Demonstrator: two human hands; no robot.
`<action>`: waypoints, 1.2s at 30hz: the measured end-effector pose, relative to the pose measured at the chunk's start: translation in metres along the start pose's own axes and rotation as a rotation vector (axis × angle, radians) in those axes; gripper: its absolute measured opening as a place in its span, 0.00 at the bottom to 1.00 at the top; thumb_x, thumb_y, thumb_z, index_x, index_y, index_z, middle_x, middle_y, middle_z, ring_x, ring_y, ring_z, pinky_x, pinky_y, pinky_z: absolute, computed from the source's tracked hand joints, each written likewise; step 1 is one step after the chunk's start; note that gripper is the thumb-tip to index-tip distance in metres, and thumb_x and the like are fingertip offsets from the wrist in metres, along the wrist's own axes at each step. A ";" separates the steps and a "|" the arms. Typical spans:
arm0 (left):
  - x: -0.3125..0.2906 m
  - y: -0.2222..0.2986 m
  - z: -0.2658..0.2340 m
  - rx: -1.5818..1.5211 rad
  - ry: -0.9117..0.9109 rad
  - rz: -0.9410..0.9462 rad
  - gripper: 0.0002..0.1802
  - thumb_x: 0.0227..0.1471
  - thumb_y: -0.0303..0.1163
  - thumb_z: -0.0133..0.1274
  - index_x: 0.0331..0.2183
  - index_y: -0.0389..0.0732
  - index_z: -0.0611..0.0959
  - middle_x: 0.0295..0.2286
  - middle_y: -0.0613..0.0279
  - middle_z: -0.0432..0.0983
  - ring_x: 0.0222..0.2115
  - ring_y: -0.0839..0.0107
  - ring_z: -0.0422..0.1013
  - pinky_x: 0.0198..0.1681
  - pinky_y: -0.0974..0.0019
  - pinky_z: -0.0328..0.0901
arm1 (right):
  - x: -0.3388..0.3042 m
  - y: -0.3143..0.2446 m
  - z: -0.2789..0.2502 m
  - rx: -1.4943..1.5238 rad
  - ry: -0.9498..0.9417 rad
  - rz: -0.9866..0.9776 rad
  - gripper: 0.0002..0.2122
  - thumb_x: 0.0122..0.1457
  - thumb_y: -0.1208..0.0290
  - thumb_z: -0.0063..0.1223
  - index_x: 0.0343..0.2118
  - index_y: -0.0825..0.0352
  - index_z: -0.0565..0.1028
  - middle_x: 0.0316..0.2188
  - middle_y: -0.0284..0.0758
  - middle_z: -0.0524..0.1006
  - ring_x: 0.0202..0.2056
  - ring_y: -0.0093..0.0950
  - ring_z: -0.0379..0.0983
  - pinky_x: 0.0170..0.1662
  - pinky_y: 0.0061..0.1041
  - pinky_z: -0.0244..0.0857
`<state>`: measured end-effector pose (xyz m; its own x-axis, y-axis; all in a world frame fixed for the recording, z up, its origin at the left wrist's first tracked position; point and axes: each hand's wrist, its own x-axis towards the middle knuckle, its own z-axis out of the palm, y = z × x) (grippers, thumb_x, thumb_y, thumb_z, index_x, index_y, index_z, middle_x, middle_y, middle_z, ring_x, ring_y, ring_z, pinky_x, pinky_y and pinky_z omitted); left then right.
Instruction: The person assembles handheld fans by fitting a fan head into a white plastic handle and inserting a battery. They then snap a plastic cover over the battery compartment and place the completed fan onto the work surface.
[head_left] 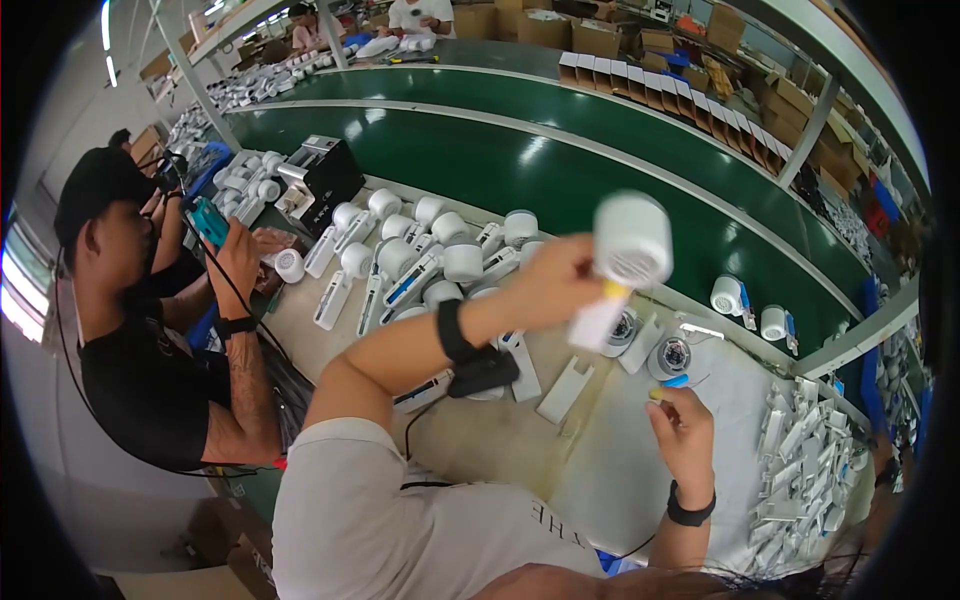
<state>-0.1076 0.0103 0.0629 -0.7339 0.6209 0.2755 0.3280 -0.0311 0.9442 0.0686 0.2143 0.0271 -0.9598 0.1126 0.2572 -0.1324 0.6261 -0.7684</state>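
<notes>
My left hand (560, 280) reaches across the bench and grips a white handheld device (632, 245) with a drum-shaped, slotted head and a flat handle. The device is raised and blurred, and a bit of yellow shows where head meets handle. Lower right, my right hand (685, 430) has its fingers bent together, with a yellow tip at the index finger; what they pinch is too small to tell. Just beyond those fingers are a blue piece (675, 381) and an opened round head (669, 356) with its inside showing. A white handle shell (566, 390) lies between my hands.
Several white devices (400, 258) crowd the bench at left, by a black machine (320, 180). White shells (800, 460) pile up at right. Beyond runs a green conveyor (450, 150) carrying two devices and a row of boxes (680, 95). A co-worker (150, 330) sits at left.
</notes>
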 end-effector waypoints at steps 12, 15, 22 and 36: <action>-0.068 -0.103 -0.280 1.548 0.385 -0.325 0.14 0.42 0.33 0.47 0.32 0.35 0.73 0.30 0.46 0.72 0.34 0.50 0.69 0.36 0.52 0.63 | 0.001 0.037 -0.019 -0.165 -0.045 0.118 0.07 0.47 0.77 0.53 0.31 0.68 0.74 0.22 0.33 0.72 0.22 0.20 0.65 0.25 0.18 0.58; -0.096 -0.120 -0.309 1.512 0.401 -0.440 0.16 0.43 0.35 0.48 0.33 0.34 0.73 0.33 0.46 0.71 0.35 0.50 0.68 0.37 0.53 0.62 | 0.017 0.066 -0.020 -0.113 -0.029 0.098 0.07 0.47 0.74 0.54 0.30 0.68 0.75 0.24 0.36 0.74 0.22 0.24 0.68 0.25 0.20 0.61; -0.096 -0.127 -0.339 1.617 0.442 -0.496 0.38 0.37 0.29 0.51 0.53 0.37 0.58 0.45 0.42 0.64 0.46 0.48 0.61 0.48 0.55 0.58 | 0.080 0.157 -0.066 -0.598 0.348 0.018 0.07 0.46 0.76 0.50 0.30 0.67 0.74 0.30 0.40 0.74 0.37 0.38 0.68 0.39 0.30 0.64; 0.046 -0.033 -0.049 0.332 -0.407 -0.130 0.17 0.43 0.27 0.52 0.40 0.36 0.76 0.35 0.57 0.75 0.35 0.71 0.71 0.38 0.71 0.65 | 0.180 0.171 -0.043 -0.847 0.123 0.222 0.15 0.42 0.68 0.53 0.35 0.66 0.71 0.29 0.38 0.74 0.35 0.36 0.70 0.39 0.31 0.64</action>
<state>-0.1810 0.0019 0.0532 -0.5124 0.8588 0.0059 0.4687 0.2739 0.8398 -0.1164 0.3744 -0.0329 -0.9015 0.3515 0.2524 0.3289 0.9356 -0.1282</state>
